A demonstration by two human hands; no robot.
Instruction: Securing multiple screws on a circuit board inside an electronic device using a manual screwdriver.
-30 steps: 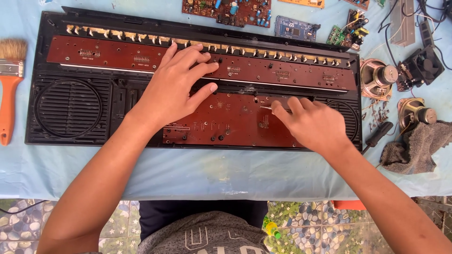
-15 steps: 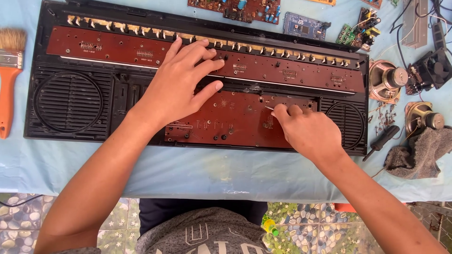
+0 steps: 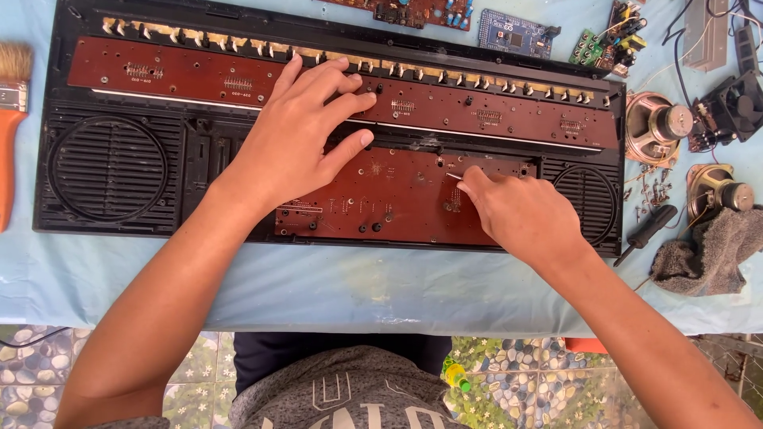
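Right hand [image 3: 524, 214], lower right of centre: fingers curled, tips pinched onto a thin pale sliver at the upper edge of the lower brown circuit board [image 3: 381, 199] (whether a tool or a lead cannot be told). Left hand [image 3: 306, 131], centre: open grip, fingers spread flat, holding nothing, pressing across the lower board and the long upper circuit board [image 3: 517, 119]. Both boards sit inside a black cassette-player casing [image 3: 111, 171] on the blue-covered bench [image 3: 318, 290]. Right edge: screwdriver [image 3: 648, 233], grey rag [image 3: 715, 250], loose speakers [image 3: 656, 127]. Far left: orange-handled brush [image 3: 9, 119].

Matt black plastic casing [image 3: 111, 171]; glossy reddish-brown circuit board [image 3: 397, 199]; rough grey cloth [image 3: 711, 250].
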